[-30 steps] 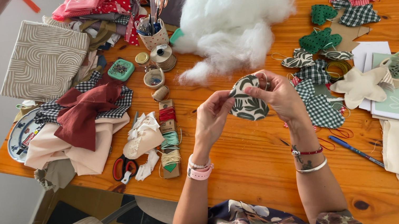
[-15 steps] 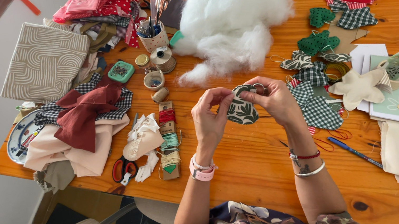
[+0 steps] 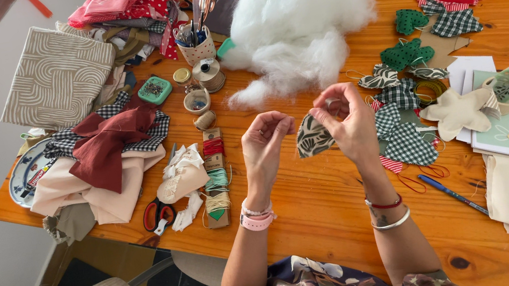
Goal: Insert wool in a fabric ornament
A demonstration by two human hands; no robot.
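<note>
Looking down, we see these, largest to smallest:

Table: a wooden table (image 3: 320, 214) crowded with sewing scraps, everything spread flat within reach.
Stuffing: a white heap of stuffing (image 3: 296, 17) at the far middle, just beyond the hands.
Fabric stack: folded cloths (image 3: 95, 168) at our left, a dark red piece on top.
Checked cutouts: green checked shapes (image 3: 403, 133) lying just right of the hands.
Left hand: our left hand (image 3: 268, 141) is raised, fingertips pinched together, perhaps on a thread too fine to see.
Right hand: our right hand (image 3: 346, 118) is closed on the patterned fabric piece (image 3: 313, 137), which hangs from its fingers above the table, lifted so both hands can work it.
Change: half a second ago both hands met on the piece; now the left has drawn away, leaving a gap.
</note>
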